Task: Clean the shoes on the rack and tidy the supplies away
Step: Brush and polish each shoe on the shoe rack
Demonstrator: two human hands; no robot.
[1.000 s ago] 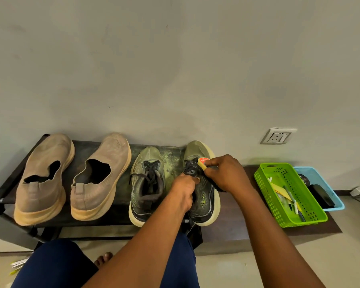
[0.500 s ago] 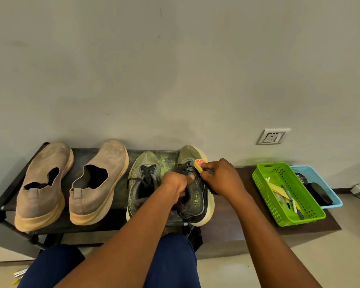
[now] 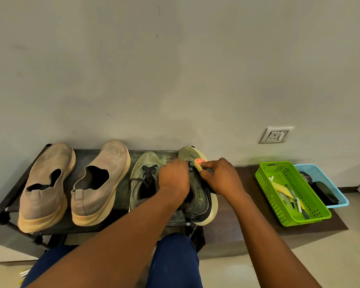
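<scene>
Gripping a shoe brush (image 3: 200, 165) with a pale handle and a red label, the right hand (image 3: 220, 176) presses it on the lace area of the right green sneaker (image 3: 200, 201), a little right of the frame centre. The fingers curl around the brush, and its dark bristles show under the hand. The left hand (image 3: 174, 176) is just beside, at the centre of the frame, with the fingers curled down over the inner side of the same sneaker and holding it. This sneaker stands on the right end of the dark shoe rack (image 3: 15, 196), with its toe to the wall. The left green sneaker (image 3: 142, 177) stands touching it on the left side, its black laces loose. Further left on the rack stand two beige slip-on shoes (image 3: 100, 183), side by side, with worn pale soles.

At the right of the frame, on a dark brown mat (image 3: 233, 227) on the floor, lies a green basket (image 3: 266, 183) with small pens and a yellow paper inside. Behind it, touching it, is a blue basket (image 3: 341, 201) with a black round tin and a black oblong thing. On the grey wall, in the upper right, sits a white socket (image 3: 275, 135). At the bottom, blue trousers (image 3: 175, 260) show between the forearms.
</scene>
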